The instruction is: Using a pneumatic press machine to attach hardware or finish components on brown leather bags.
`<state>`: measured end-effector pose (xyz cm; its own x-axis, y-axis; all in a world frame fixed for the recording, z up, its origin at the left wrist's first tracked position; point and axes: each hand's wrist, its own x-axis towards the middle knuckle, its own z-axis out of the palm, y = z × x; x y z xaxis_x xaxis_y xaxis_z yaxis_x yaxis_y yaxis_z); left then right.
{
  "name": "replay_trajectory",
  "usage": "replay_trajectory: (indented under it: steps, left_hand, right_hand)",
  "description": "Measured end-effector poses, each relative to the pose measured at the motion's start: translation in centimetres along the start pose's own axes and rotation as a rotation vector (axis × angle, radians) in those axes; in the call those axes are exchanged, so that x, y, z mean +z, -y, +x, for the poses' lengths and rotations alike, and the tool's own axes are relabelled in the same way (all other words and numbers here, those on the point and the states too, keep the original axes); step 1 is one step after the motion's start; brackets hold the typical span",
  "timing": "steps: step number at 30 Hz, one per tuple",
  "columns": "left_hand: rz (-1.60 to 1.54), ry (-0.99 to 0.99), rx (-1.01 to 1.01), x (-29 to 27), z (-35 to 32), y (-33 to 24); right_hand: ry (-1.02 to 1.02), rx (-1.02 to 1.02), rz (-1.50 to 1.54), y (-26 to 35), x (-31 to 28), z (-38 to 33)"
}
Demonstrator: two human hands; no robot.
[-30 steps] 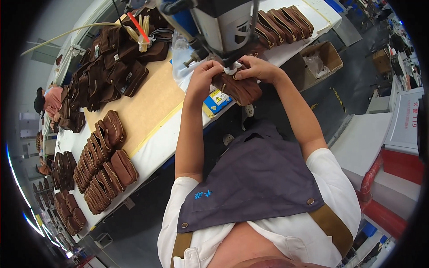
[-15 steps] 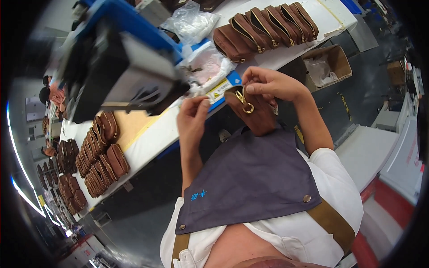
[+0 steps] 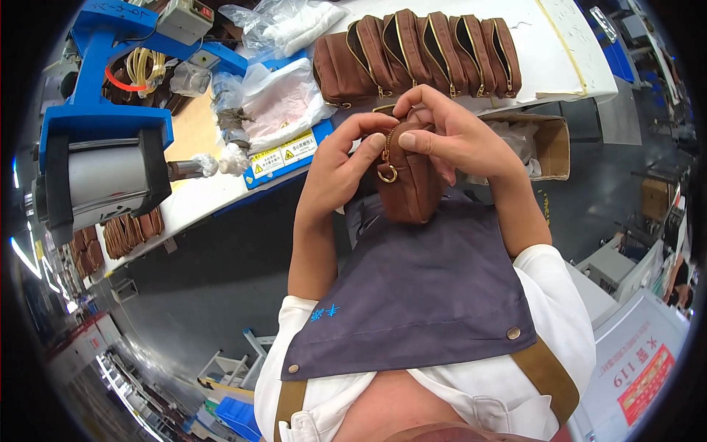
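At the white worktable's [image 3: 536,53] left, a blue press [image 3: 104,125] is seen; toward the table's right end, a row of brown pouches [image 3: 421,57] is set. Off the table's near edge, one held pouch [image 3: 416,183] is pinched by the left hand [image 3: 337,168] and right hand [image 3: 470,144]; a gold ring [image 3: 396,175] is attached.

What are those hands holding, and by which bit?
A brown pouch, by its zippered upper end: the left hand at the zipper, the right hand just beside it.
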<state>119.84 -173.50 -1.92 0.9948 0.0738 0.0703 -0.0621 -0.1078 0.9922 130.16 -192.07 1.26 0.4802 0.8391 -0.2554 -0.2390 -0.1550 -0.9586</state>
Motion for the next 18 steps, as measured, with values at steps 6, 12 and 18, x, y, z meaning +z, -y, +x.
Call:
replay_trajectory:
  steps: [6, 12, 18]
  left_hand:
    - [-0.652, 0.013, -0.248, 1.9, 0.7, 1.5]
    - [-0.357, -0.105, -0.19, 2.9, 1.9, 2.9]
    - [0.375, -0.604, -0.173, -5.5, 6.3, 11.2]
  right_hand:
    - [0.069, 0.038, 0.048, 0.2, -1.7, -0.1]
    - [0.007, 0.074, -0.277, 0.9, -4.3, -1.7]
    - [-0.53, -0.082, -0.425, 3.4, -9.9, -12.3]
